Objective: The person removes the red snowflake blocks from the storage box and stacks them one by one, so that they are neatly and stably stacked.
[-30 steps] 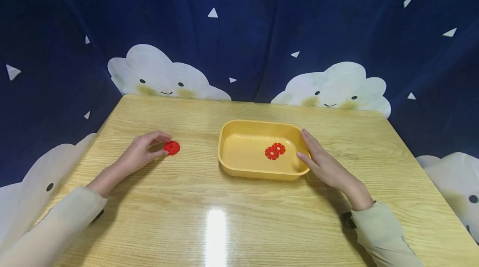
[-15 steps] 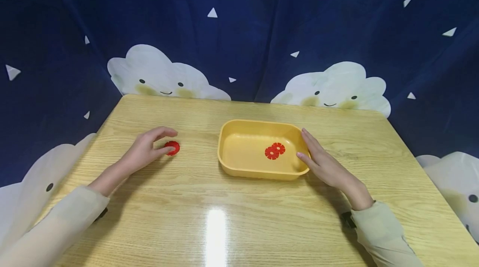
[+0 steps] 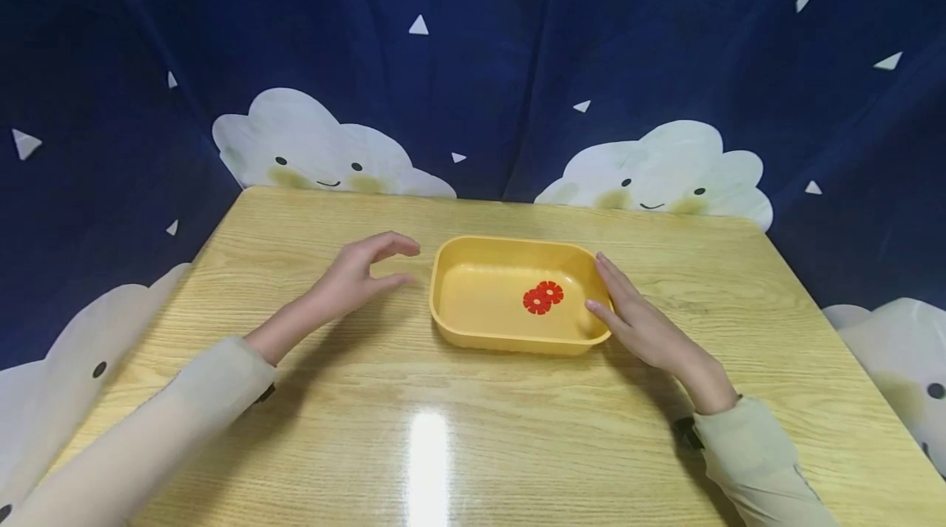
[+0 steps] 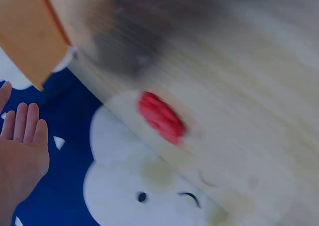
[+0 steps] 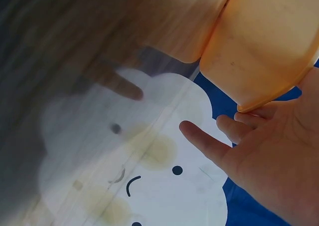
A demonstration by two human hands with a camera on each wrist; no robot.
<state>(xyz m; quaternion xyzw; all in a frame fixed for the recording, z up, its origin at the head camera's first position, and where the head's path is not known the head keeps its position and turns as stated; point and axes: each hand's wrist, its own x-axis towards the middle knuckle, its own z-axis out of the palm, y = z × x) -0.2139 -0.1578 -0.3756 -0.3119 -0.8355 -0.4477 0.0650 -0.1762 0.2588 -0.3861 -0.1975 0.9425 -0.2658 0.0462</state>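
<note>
My left hand [image 3: 355,279] hovers just left of a yellow plastic tray [image 3: 510,343], thumb and fingers apart with nothing between them. On the table behind that hand lies a small stack of red notched snowflake discs [image 4: 161,118], blurred in the left wrist view and covered by my left arm in the head view. My right hand [image 3: 650,330] rests at the tray's right end; its straight fingers touch the outside of the wall and the thumb reaches over the rim. Inside the tray, two red snowflake discs [image 3: 536,302] lie flat, overlapping.
The light wooden table [image 3: 347,437] has a bright light reflection near its front. A dark blue curtain [image 3: 480,59] with white clouds and triangles hangs along its back and sides.
My left hand has released the stack of red discs and moved right toward the tray, leaving the stack on the table. My right hand and the tray have stayed in place.
</note>
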